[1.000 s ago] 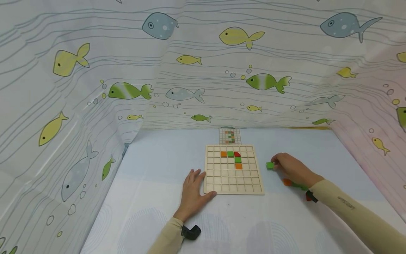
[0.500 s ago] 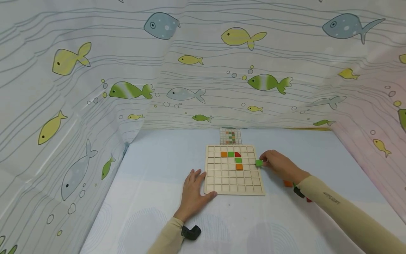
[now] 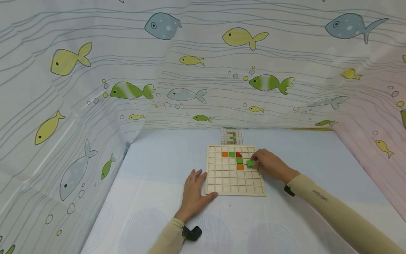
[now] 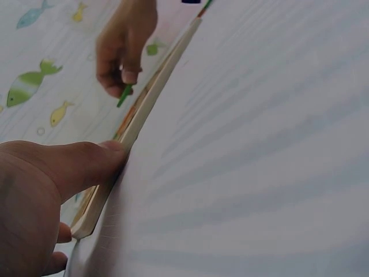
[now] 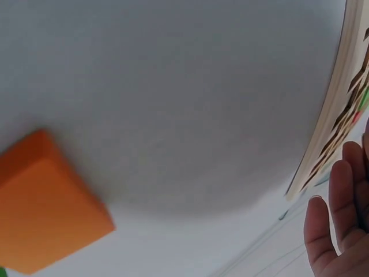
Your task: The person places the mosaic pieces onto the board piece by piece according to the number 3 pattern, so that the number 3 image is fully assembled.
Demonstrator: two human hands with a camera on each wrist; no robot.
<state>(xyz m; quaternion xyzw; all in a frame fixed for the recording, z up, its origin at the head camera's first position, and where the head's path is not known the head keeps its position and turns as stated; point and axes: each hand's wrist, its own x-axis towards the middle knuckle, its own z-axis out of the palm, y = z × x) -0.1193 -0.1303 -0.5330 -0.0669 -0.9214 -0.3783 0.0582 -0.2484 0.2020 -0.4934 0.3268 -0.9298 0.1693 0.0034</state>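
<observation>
My right hand (image 3: 273,165) pinches a green square tile (image 3: 250,163) over the right part of the gridded wooden board (image 3: 222,179). The left wrist view shows this tile tilted between thumb and fingers, close above the board. My left hand (image 3: 194,195) rests at the board's near left corner, its thumb (image 4: 92,164) against the front edge and its fingers along the left side. On the board lie an orange tile (image 3: 225,154), a green one (image 3: 232,154) and a red rounded one (image 3: 239,155) in a row. Below the red follow a green tile (image 3: 239,161) and an orange tile (image 3: 240,167).
A small card (image 3: 225,139) printed with a grid and coloured squares lies behind the board. Close to the right wrist camera is an orange block (image 5: 52,208), with a bit of green beside it. A fish-patterned curtain (image 3: 196,77) surrounds the table (image 3: 152,155).
My right hand has carried the green tile leftward from the table onto the area above the board. The loose pieces are now behind my right forearm in the head view. My left hand stays put.
</observation>
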